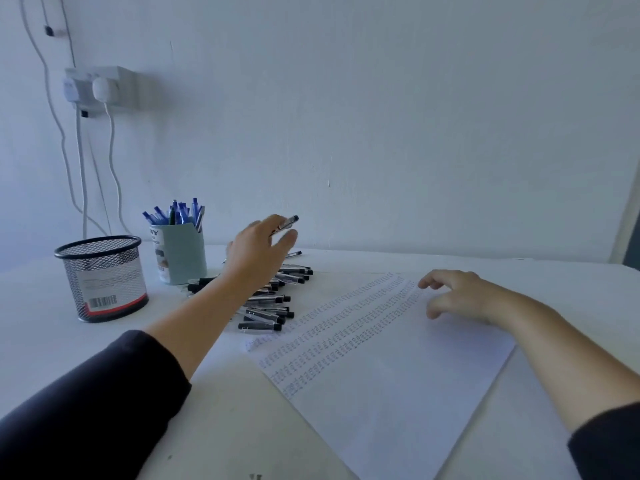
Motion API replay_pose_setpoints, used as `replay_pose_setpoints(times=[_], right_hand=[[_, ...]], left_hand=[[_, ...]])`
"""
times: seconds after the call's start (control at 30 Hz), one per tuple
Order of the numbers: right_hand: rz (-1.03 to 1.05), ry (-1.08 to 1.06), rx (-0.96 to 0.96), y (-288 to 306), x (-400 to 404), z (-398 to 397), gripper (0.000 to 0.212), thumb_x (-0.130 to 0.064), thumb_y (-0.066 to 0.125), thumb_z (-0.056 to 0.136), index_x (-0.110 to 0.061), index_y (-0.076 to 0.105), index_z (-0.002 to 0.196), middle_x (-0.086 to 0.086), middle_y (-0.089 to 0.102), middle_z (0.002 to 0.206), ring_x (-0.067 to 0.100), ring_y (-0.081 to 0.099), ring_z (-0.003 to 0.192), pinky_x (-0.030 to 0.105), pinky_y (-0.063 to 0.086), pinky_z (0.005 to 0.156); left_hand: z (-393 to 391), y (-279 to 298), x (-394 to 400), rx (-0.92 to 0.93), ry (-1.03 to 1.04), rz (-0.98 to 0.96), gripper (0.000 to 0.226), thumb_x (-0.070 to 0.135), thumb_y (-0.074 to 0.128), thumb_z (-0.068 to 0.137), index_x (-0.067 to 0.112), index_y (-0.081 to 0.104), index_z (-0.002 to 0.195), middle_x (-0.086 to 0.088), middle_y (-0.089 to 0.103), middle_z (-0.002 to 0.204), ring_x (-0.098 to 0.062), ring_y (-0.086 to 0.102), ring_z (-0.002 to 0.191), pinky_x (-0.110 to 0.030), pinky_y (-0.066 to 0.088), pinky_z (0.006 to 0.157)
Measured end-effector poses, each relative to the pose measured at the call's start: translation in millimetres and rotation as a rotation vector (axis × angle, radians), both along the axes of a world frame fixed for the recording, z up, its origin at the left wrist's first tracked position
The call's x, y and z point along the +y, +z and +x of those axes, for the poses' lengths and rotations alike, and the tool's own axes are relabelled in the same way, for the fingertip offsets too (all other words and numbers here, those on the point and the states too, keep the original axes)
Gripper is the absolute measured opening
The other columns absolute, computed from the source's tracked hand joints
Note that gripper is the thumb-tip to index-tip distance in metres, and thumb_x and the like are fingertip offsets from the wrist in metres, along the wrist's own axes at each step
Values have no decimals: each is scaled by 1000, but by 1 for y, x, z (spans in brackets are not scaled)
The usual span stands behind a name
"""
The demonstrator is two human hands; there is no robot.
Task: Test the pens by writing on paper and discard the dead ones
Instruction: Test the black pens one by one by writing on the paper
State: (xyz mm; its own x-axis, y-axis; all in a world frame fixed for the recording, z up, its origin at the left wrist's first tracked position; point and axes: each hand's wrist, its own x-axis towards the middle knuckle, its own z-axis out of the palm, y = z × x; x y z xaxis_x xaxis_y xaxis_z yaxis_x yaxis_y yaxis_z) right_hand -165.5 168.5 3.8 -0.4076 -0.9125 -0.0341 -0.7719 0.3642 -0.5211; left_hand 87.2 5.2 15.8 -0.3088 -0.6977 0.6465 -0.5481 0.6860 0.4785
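Observation:
My left hand is raised above a pile of black-capped pens and holds one black pen between its fingers, tip end pointing up and right. A white sheet of paper lies slanted on the table, covered with several rows of small scribbled marks. My right hand rests on the far right part of the sheet, fingers loosely curled and holding nothing.
A pale green cup full of blue pens stands behind the pile. A black wire-mesh pot with a barcode label stands at the left. The white wall, a socket and hanging cables lie behind the table.

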Motion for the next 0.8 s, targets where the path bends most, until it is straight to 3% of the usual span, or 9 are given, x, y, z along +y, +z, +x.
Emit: replay_pose_setpoints(times=[0.1,0.23,0.3,0.43,0.53,0.6,0.7,0.73,0.8], right_hand=[[87,16,-49,1,0,-8,57,-20,67,78,-33,48,130,-1,39,141,20,40,127,31,32,102],[202,19,-21,4,1,-2,72,-29,71,68,-31,43,135,-3,40,128,18,43,117,27,35,92],[223,12,11,7,1,-1,79,-34,70,62,-32,43,136,-2,40,135,18,41,122,29,35,96],[249,23,78,9,2,-2,64,-31,68,77,-31,43,136,-2,37,143,20,37,130,33,32,106],[283,58,105,15,5,-1,59,-30,68,80,-26,46,135,-1,41,137,20,40,126,33,34,106],[283,83,150,21,9,-4,53,-26,68,82,-24,49,132,-1,45,132,18,44,122,31,36,105],[232,84,177,29,20,-16,43,-14,64,83,-28,55,123,-3,51,117,18,51,109,29,41,97],[197,73,157,30,25,-21,41,-12,63,83,-28,56,120,-3,54,113,19,53,107,30,42,95],[153,65,94,28,34,-30,46,-10,63,85,-28,55,126,-3,54,115,19,52,111,28,39,94]], left_hand=[[-7,-3,13,-17,32,18,48,69,47,73,24,61,72,6,47,54,-11,42,54,-34,31,75],[-21,-5,30,-107,109,-175,60,68,31,59,14,58,57,8,41,45,-9,42,52,-31,27,77],[-25,-8,32,-121,79,-227,57,62,31,59,14,61,59,6,46,47,-11,45,53,-29,20,72],[-29,-14,36,-179,32,-339,51,56,35,63,12,59,57,0,53,48,-21,52,53,-30,15,68],[-31,-18,35,-219,-15,-418,49,57,44,68,12,58,56,1,50,47,-20,49,49,-30,27,69],[-31,-19,32,-266,-98,-433,46,55,56,71,11,68,70,0,57,60,-19,54,54,-31,41,64],[-31,-19,29,-210,-153,-427,28,9,65,74,2,72,100,-11,64,84,-29,62,59,-33,52,50],[-34,-16,31,-162,-169,-432,33,-4,59,74,0,71,104,-13,64,90,-30,63,61,-32,52,52],[-40,-6,41,-20,-184,-413,28,-7,49,83,-2,71,101,-14,64,105,-26,65,75,-29,50,65]])
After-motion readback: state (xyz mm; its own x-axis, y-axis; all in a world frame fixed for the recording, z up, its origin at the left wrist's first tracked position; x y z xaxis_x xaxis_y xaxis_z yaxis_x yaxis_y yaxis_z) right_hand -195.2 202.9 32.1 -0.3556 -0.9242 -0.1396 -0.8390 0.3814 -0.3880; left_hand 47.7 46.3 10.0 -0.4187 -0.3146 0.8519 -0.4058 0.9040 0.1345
